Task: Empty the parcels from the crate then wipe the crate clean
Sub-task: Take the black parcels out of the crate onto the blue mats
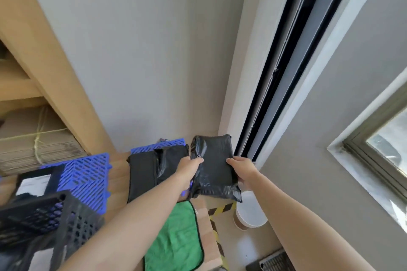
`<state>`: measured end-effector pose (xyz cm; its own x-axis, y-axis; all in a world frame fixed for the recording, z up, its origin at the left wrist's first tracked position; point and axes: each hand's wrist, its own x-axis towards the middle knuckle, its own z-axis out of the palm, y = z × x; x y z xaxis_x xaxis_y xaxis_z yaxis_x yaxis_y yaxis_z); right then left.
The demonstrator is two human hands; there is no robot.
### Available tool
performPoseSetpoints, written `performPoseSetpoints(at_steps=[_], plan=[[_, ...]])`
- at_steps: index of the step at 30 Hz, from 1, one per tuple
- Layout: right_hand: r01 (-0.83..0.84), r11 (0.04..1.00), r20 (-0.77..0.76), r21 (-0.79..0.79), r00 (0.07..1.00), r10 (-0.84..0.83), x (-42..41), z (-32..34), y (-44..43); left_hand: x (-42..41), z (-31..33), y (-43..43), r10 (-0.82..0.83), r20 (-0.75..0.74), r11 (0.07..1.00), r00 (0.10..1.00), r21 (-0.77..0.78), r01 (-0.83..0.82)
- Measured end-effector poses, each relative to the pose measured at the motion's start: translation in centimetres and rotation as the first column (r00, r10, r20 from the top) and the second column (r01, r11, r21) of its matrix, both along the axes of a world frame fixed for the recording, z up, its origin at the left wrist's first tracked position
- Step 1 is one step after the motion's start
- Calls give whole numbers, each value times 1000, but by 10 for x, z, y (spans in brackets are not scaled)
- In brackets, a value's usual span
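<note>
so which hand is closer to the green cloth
Left. The left hand grips the parcel just above the green cloth; the right hand holds the parcel's other side, further right.

Glossy crinkled plastic parcel (212, 166), fluffy green cloth (176, 237), matt plastic-lattice blue crate (86, 179).

Grey wall (136, 50) — wooden shelving (50, 50), window (387, 138).

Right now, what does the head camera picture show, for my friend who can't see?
A person's left hand and right hand hold a black parcel at a wooden table. Nearby are more black parcels, a green cloth, a blue crate and a black crate.
</note>
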<state>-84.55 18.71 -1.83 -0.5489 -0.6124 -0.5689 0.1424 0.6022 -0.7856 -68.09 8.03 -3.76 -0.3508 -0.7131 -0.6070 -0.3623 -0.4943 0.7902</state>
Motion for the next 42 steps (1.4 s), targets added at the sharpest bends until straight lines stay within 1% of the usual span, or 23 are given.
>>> performPoseSetpoints(at_steps=[2,7,10,13,16,18,22,24,28,33,36,38,39,42], plan=[[-58,998,-3,20,998,58,-4,-7,-26,4,8,-8,68,18,998,997,-15,-68],[-223,974,66,33,973,221,-7,-36,-92,20,8,-37,202,75,979,976,-42,-199],[-257,966,94,21,963,254,10,-44,-114,35,-6,-50,249,147,969,957,-30,-247],[-282,958,75,41,957,279,26,-60,-132,47,-29,-60,291,178,956,940,-3,-295],[-319,944,53,82,948,315,34,-87,-153,56,-47,-72,299,199,951,933,25,-310],[-309,945,35,104,951,307,40,-106,-168,57,-58,-86,287,193,953,938,40,-300],[-290,948,-7,127,956,293,47,-125,-195,59,-91,-117,257,169,959,952,75,-272],[-293,946,-5,138,955,296,46,-138,-205,59,-107,-129,254,177,954,951,117,-276],[-320,922,22,221,946,323,43,-162,-209,64,-133,-136,252,164,944,954,177,-279],[-299,924,69,238,954,291,43,-158,-205,72,-138,-137,276,136,935,952,191,-298],[-260,932,86,252,965,246,39,-150,-202,79,-130,-141,243,131,944,961,195,-266],[-261,930,96,259,965,244,31,-150,-201,84,-120,-144,245,140,951,959,159,-266],[-255,934,104,251,966,236,30,-142,-200,86,-114,-145,246,139,953,959,146,-266],[-215,951,76,221,976,203,37,-93,-190,87,-90,-146,225,140,964,964,112,-241]])
